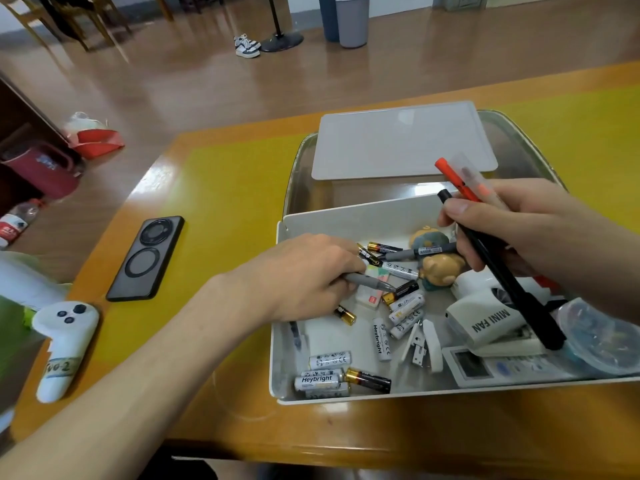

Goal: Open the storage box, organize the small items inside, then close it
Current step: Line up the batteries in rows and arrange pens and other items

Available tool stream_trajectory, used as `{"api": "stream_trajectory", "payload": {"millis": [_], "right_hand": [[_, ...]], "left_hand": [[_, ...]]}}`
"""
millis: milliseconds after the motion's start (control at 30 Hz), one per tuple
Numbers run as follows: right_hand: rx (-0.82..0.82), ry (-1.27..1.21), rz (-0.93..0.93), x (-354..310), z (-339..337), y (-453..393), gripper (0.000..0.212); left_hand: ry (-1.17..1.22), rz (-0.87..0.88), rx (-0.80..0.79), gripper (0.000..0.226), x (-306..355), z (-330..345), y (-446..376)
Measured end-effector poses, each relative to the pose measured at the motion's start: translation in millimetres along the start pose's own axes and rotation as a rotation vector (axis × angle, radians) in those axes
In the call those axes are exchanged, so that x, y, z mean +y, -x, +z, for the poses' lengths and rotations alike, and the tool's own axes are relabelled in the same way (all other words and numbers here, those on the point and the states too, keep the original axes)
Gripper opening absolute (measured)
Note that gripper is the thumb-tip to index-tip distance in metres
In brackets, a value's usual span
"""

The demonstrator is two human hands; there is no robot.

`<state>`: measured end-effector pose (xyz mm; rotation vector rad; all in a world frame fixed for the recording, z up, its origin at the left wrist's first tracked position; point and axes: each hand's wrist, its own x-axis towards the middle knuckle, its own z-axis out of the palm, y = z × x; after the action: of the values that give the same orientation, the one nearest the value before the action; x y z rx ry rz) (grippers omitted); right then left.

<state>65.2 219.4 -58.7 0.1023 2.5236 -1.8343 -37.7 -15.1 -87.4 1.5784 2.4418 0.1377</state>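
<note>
Open white storage box on yellow worktop, right edge cut off, left hand fingertips hidden, grip closed round grey pen, right hand clutching black pen and orange pens, lid lying behind.

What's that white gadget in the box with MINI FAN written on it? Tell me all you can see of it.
The mini fan is a small blocky gadget in glossy white plastic, with MINI FAN printed in dark letters on the side facing the camera; the words read upside down from here. A dark vented opening shows on its upper part. It lies in the right half of the open storage box, on top of a white remote control. A black pen, held in the right hand, crosses in front of it.
</note>
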Motion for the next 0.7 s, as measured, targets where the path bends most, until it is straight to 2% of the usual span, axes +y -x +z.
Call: {"api": "stream_trajectory", "payload": {"millis": [100, 167, 233, 400, 500, 600, 700], "right_hand": [[0.000, 0.041, -0.022, 0, 2, -1, 0.029], [-0.006, 0.055, -0.024, -1, 3, -1, 0.031], [-0.014, 0.071, -0.020, -2, 3, -1, 0.032], [0.000, 0.079, -0.024, -6, 3, 5, 0.032], [0.013, 0.035, -0.013, -9, 3, 7, 0.031], [0.022, -0.011, 0.005, -10, 1, 10, 0.030], [0.025, -0.035, 0.010, -10, -1, 12, 0.030]], "left_hand": [[-0.231, -0.064, -0.093, 0.014, 1, 0, 1], [-0.402, -0.136, -0.202, 0.020, 1, 3, 4], [-0.463, -0.161, -0.255, 0.027, 5, 6, 6], [-0.319, -0.278, -0.386, 0.053, 12, 1, 14], [-0.287, -0.287, -0.444, 0.038, 16, -3, 17], [-0.118, -0.268, -0.344, 0.019, 17, -13, 21], [0.060, -0.226, -0.297, 0.021, 25, -17, 26]]}}
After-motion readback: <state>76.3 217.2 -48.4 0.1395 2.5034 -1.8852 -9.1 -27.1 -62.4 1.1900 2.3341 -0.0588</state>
